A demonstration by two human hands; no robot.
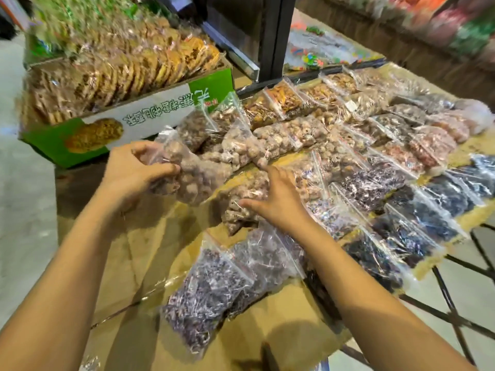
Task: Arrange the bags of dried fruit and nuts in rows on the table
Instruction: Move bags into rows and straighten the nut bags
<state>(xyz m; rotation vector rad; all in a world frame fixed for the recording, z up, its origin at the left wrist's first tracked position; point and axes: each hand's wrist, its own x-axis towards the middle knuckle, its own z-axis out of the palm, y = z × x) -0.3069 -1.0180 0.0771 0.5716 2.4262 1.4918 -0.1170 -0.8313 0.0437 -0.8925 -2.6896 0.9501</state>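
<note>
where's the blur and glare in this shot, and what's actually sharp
Head view: motion blur smears the green packets top left and the colourful goods top right; the left hand gripping a bag of nuts and the flat right hand are fairly sharp; white glare streaks the clear bags of dark fruit; soft shadows fall on the cardboard.

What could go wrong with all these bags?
The left hand grips the pale fruit bag by one side only; it might slip onto the rows. The right hand presses a brown bag, which could skid. The dark bags lie at the edge of the table and might slide off.
</note>
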